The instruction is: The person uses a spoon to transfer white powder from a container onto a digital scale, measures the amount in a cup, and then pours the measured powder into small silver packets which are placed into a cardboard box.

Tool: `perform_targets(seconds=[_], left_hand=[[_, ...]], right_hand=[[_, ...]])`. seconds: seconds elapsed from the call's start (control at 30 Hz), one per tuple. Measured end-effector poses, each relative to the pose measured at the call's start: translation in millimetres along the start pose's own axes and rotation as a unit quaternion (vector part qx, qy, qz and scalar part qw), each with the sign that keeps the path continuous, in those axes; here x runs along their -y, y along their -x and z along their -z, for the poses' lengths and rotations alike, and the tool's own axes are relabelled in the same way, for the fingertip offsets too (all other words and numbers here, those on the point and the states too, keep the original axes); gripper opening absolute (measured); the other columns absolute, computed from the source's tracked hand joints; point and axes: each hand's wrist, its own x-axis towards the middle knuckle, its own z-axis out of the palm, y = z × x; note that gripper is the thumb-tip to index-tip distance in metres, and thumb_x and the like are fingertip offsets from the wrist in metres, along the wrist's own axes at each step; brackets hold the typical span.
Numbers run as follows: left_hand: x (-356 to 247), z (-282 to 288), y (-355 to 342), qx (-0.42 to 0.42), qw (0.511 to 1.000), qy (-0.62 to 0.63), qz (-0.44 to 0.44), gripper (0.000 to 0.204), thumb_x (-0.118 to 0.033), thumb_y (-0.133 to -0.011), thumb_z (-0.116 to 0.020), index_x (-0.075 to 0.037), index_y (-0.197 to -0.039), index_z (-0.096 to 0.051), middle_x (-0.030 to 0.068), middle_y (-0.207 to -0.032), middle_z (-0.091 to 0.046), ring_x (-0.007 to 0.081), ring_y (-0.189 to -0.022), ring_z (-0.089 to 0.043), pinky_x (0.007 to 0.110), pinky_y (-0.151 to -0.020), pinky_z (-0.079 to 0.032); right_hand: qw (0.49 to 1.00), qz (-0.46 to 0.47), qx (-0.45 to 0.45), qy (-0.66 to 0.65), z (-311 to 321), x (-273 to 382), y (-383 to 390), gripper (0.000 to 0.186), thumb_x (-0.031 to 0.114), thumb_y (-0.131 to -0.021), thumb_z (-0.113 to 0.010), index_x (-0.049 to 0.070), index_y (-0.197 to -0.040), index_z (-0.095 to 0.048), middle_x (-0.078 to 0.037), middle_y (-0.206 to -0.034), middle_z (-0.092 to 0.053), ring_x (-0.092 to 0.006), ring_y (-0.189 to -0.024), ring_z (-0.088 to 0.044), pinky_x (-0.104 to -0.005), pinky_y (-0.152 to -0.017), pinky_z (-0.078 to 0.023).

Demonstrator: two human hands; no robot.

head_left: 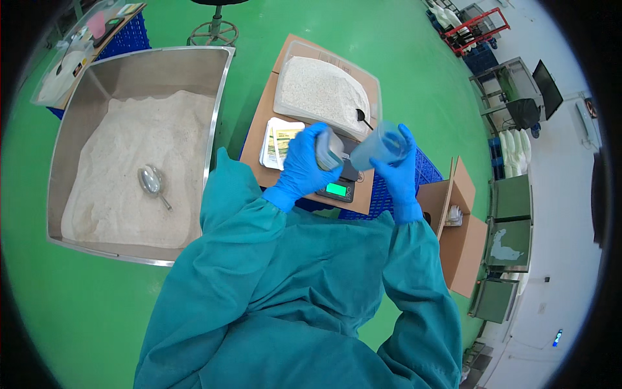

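Observation:
My left hand, in a blue glove, is closed around a pale pouch, slightly blurred, so its contents do not show. To its right, my gloved right hand grips a translucent blue cup, tilted with its rim toward the upper right. Both held things are over a black kitchen scale with a lit green display; they hide part of its platform. A stack of flat printed pouches lies left of my left hand. Beyond my hands stands a clear plastic tub of whitish powder with a black scoop in it.
The tub, pouches and scale rest on cardboard over blue crates. At left stands a large steel bin of beige powder, with a metal scoop on top. An opened carton is at right, a stool behind.

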Motion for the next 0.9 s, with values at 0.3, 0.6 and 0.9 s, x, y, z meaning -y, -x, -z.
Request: perform_targets(seconds=[0.3, 0.6, 0.9], left_hand=[[30, -4, -6, -0.085, 0.99, 0.086, 0.072, 0.084, -0.021, -0.067, -0.079, 0.001, -0.134, -0.033, 0.0186, -0.124, -0.047, 0.0309, -0.115, -0.05, 0.04, -0.098, -0.041], [29, -8, -12, -0.038, 0.989, 0.103, 0.094, 0.082, -0.016, -0.07, -0.078, -0.003, -0.135, -0.031, 0.0153, -0.126, -0.043, 0.0268, -0.118, -0.046, 0.038, -0.1, -0.04], [9, -7, -9, -0.002, 0.999, -0.022, 0.04, 0.085, -0.025, -0.064, -0.081, -0.005, -0.132, -0.036, 0.018, -0.119, -0.046, 0.0343, -0.108, -0.049, 0.044, -0.095, -0.04]], right_hand=[[0.985, 0.053, -0.155, 0.059, -17, -75, -89, 0.092, 0.005, -0.064, -0.08, 0.008, -0.141, -0.029, -0.015, -0.126, -0.045, -0.0279, -0.117, -0.049, -0.0414, -0.098, -0.044], [0.98, 0.066, -0.166, 0.091, -11, -100, -77, 0.087, 0.009, -0.064, -0.08, 0.006, -0.137, -0.033, -0.014, -0.123, -0.046, -0.0255, -0.114, -0.048, -0.0365, -0.099, -0.042], [0.971, 0.139, -0.024, 0.195, 19, 30, -40, 0.082, 0.007, -0.063, -0.077, 0.008, -0.135, -0.037, -0.013, -0.118, -0.052, -0.0275, -0.114, -0.049, -0.0396, -0.099, -0.041]])
